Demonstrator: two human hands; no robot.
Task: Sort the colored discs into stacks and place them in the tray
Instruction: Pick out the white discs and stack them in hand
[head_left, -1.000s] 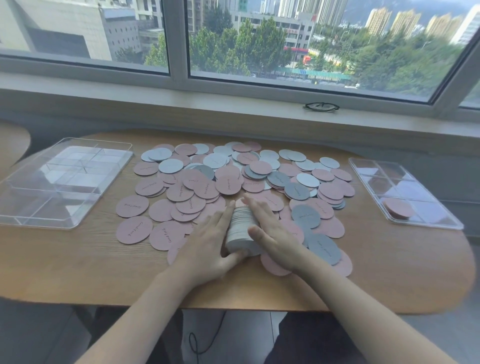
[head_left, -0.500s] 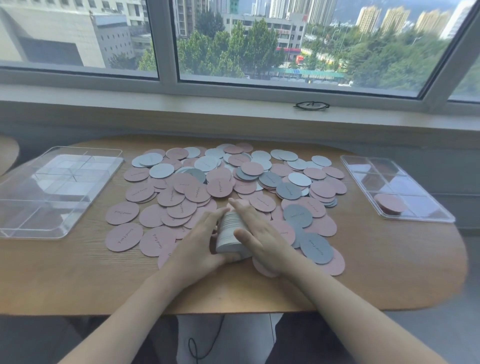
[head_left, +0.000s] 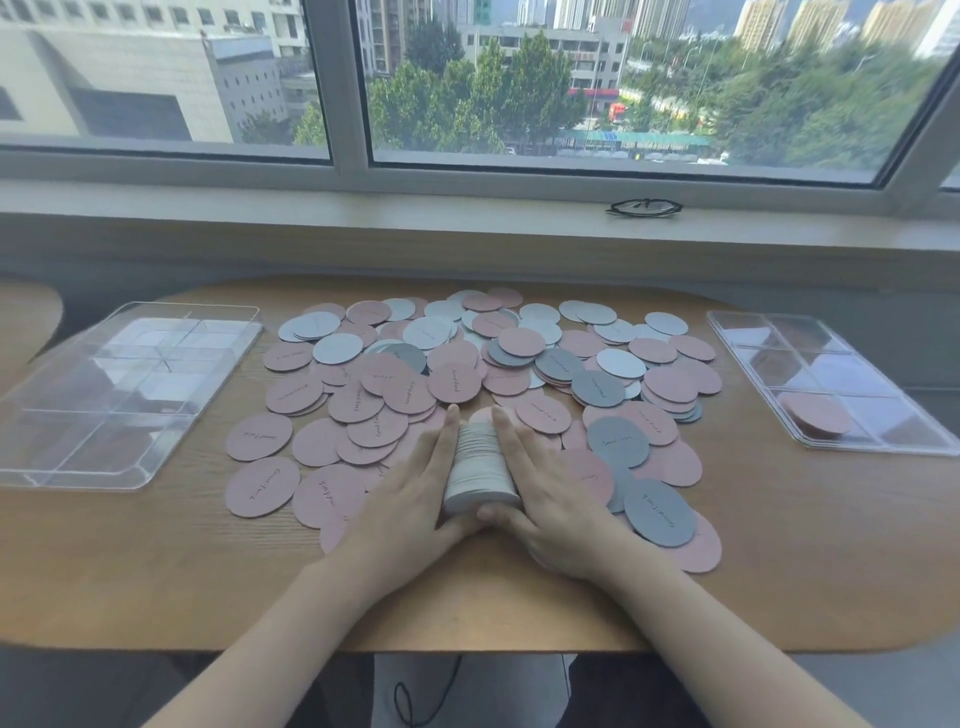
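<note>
A thick stack of discs (head_left: 479, 465), seen edge-on and whitish, lies on its side near the table's front. My left hand (head_left: 410, 501) presses flat against its left side and my right hand (head_left: 550, 512) against its right side, fingers straight, thumbs meeting at the near end. Behind and around them several loose pink, grey and white discs (head_left: 457, 382) cover the wooden table (head_left: 156, 571). A clear tray (head_left: 810, 364) at the right holds a pink stack (head_left: 821, 415) in its near compartment.
A clear compartmented lid or tray (head_left: 119, 384) lies at the left of the table. A windowsill (head_left: 467, 223) with a small black object (head_left: 644, 208) runs behind the table. A rounded wooden surface (head_left: 26, 322) shows at far left.
Both hands stay pressed on the stack's sides; their fingers have straightened and closed in along it. The camera view has shifted slightly.
</note>
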